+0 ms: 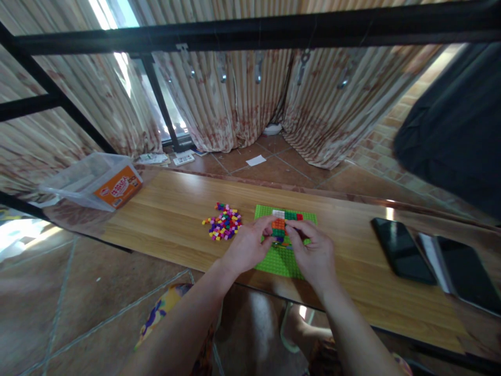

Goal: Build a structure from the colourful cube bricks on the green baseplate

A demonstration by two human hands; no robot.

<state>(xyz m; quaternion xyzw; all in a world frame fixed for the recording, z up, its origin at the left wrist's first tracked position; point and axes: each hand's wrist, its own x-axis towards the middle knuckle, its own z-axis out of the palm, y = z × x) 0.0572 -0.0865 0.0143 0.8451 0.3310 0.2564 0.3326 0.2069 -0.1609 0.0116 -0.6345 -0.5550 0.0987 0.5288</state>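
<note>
A green studded baseplate [279, 265] lies on the wooden table under my hands. Over its upper middle is a block of building bricks [278, 224] in white, orange, green and dark rows. My left hand [250, 243] is closed, its thumb and fingers gripping the left side of this block. From the right, my right hand [315, 253] pinches at the block's other edge, hiding part of it. Whether the block is pressed onto the plate cannot be made out. Dark green and red bricks [299, 216] run along the plate's upper part.
Left of the plate lies a loose pile of small coloured bricks [225, 223]. A clear plastic bin [90, 180] with an orange label stands at the table's left end. A black phone [403, 250] and another dark device [467, 271] lie to the right. A black metal bar [250, 34] crosses above.
</note>
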